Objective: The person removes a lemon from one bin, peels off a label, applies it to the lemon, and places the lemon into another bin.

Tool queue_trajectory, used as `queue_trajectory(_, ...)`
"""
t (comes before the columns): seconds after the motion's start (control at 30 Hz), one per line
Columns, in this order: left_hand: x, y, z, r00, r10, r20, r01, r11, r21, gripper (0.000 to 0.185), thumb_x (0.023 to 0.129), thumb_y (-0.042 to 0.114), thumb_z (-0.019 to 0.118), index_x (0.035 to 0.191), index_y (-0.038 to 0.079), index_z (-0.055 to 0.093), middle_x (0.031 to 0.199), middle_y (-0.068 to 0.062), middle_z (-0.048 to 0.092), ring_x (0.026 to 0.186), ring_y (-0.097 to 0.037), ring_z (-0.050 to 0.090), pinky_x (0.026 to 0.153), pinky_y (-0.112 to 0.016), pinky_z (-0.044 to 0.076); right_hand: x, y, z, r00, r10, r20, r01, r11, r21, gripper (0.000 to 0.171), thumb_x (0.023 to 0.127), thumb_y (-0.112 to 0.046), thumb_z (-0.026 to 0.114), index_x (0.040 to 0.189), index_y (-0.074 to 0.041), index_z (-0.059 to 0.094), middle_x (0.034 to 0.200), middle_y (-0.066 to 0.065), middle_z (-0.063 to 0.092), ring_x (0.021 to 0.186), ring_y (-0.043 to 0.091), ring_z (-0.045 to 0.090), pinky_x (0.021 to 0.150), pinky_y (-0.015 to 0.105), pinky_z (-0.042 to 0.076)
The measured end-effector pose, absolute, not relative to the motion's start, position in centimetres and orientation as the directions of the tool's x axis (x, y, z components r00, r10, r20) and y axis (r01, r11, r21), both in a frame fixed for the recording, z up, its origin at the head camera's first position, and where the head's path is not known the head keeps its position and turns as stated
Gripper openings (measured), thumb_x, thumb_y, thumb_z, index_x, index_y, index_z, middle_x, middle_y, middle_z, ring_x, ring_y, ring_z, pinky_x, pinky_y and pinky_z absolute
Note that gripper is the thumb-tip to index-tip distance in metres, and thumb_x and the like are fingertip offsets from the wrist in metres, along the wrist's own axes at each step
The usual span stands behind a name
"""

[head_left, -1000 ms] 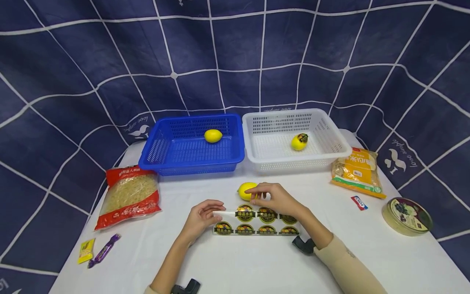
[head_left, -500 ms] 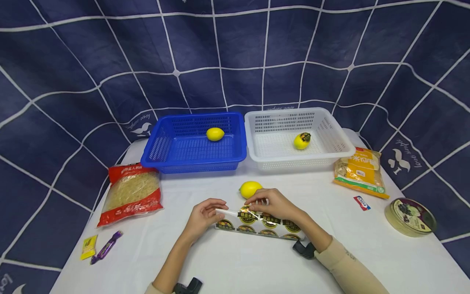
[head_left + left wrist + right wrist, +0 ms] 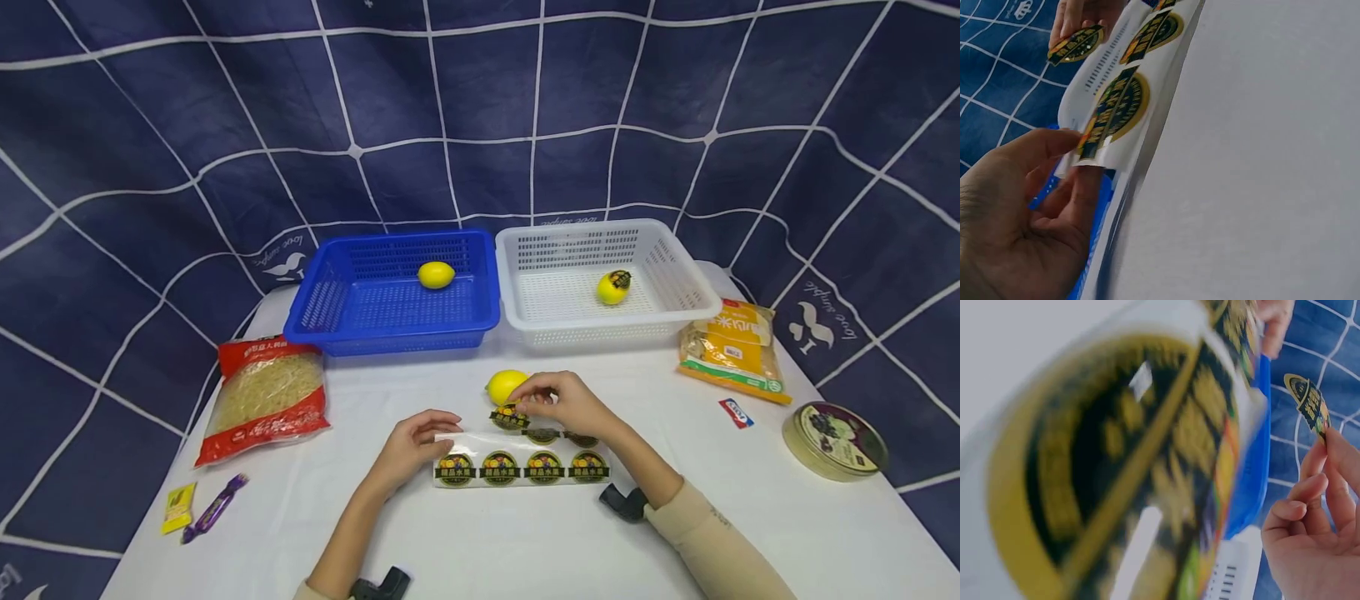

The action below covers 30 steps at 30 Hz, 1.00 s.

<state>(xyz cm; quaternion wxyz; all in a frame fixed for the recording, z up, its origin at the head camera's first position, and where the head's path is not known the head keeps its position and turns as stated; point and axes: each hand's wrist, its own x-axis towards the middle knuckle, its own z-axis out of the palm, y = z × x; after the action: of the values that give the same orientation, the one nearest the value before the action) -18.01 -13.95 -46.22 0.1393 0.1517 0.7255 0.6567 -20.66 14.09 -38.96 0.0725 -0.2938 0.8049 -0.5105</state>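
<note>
A sheet of round black-and-gold stickers [image 3: 521,467] [image 3: 1119,106] [image 3: 1116,475] lies on the white table. My left hand [image 3: 411,446] [image 3: 1029,212] pinches its left end between thumb and fingers. My right hand [image 3: 558,404] [image 3: 1316,537] pinches one peeled sticker [image 3: 510,417] [image 3: 1075,45] [image 3: 1309,403] just above the sheet. Right behind that sticker lies a loose lemon [image 3: 504,386]. A plain lemon [image 3: 436,275] sits in the blue basket [image 3: 330,304]. A lemon bearing a sticker [image 3: 612,287] sits in the white basket [image 3: 675,283].
A red noodle bag [image 3: 262,400] lies at the left, with two small candies [image 3: 197,508] near the front left edge. At the right are a yellow bag [image 3: 731,350], a small red-and-white packet [image 3: 735,412] and a round tin [image 3: 834,440].
My right hand has peeled a sticker off the top row and lifted it toward the loose lemon. The sheet has settled flat again under my left hand.
</note>
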Motion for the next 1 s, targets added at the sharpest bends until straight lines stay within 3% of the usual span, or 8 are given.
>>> queue_trajectory(0.17, -18.1, -14.5, -45.6, -0.884, 0.463, -0.065, 0.035, 0.206, 0.978, 0.037, 0.085, 0.000, 0.063, 0.121, -0.003, 0.054, 0.110, -0.021, 0.061, 0.098, -0.029, 0.061, 0.081, -0.021, 0.050, -21.4, 14.8, -38.5, -0.869, -0.463, 0.174, -0.349, 0.324, -0.879, 0.013, 0.085, -0.006, 0.066, 0.097, -0.003, 0.069, 0.079, 0.009, 0.064, 0.063, 0.017, 0.044, 0.053, 0.020, 0.036)
queue_trajectory(0.33, -19.4, -15.2, -46.0, -0.953, 0.302, -0.040, 0.055, 0.301, 0.952, 0.038, 0.081, 0.012, 0.071, 0.117, 0.005, 0.060, 0.103, -0.011, 0.065, 0.092, -0.021, 0.062, 0.080, -0.023, 0.052, -22.1, 15.2, -38.5, -0.909, -0.385, 0.158, -0.299, 0.338, -0.892, 0.014, 0.085, -0.007, 0.066, 0.098, -0.002, 0.069, 0.087, 0.008, 0.066, 0.064, 0.019, 0.046, 0.053, 0.018, 0.037)
queue_trajectory(0.5, -20.1, -13.7, -42.9, -0.980, 0.174, 0.094, 0.134, 0.235, 0.963, 0.040, 0.079, 0.005, 0.073, 0.116, -0.002, 0.059, 0.110, -0.019, 0.062, 0.104, -0.032, 0.058, 0.094, -0.044, 0.046, -22.6, 15.4, -38.8, -0.918, -0.362, 0.162, -0.289, 0.329, -0.899, 0.014, 0.086, -0.007, 0.065, 0.098, -0.002, 0.069, 0.093, 0.007, 0.068, 0.064, 0.018, 0.045, 0.053, 0.018, 0.037)
queue_trajectory(0.67, -21.5, -10.8, -42.1, -0.941, 0.241, 0.238, 0.286, 0.188, 0.940, 0.055, 0.076, 0.003, 0.074, 0.126, -0.002, 0.051, 0.124, -0.018, 0.055, 0.116, -0.030, 0.050, 0.100, -0.046, 0.041, -23.0, 15.5, -39.2, -0.926, -0.347, 0.149, -0.266, 0.319, -0.910, 0.014, 0.086, -0.006, 0.065, 0.098, -0.001, 0.069, 0.091, 0.010, 0.067, 0.064, 0.017, 0.044, 0.053, 0.018, 0.036)
queue_trajectory(0.83, -22.8, -8.2, -42.8, -0.901, 0.334, 0.275, 0.356, 0.210, 0.911, 0.073, 0.074, 0.004, 0.077, 0.136, 0.001, 0.039, 0.132, -0.018, 0.049, 0.124, -0.030, 0.043, 0.103, -0.048, 0.036, -23.3, 15.5, -39.6, -0.927, -0.353, 0.130, -0.250, 0.319, -0.914, 0.015, 0.085, -0.005, 0.065, 0.098, 0.002, 0.068, 0.086, 0.014, 0.065, 0.063, 0.016, 0.044, 0.053, 0.018, 0.036)
queue_trajectory(1.0, -23.6, -6.8, -44.2, -0.884, 0.361, 0.296, 0.385, 0.208, 0.899, 0.077, 0.072, 0.002, 0.077, 0.138, 0.000, 0.036, 0.133, -0.020, 0.047, 0.125, -0.031, 0.041, 0.104, -0.050, 0.034, -23.4, 15.2, -39.8, -0.920, -0.364, 0.144, -0.274, 0.334, -0.902, 0.015, 0.084, -0.005, 0.066, 0.098, 0.003, 0.068, 0.085, 0.015, 0.065, 0.063, 0.018, 0.045, 0.053, 0.018, 0.037)
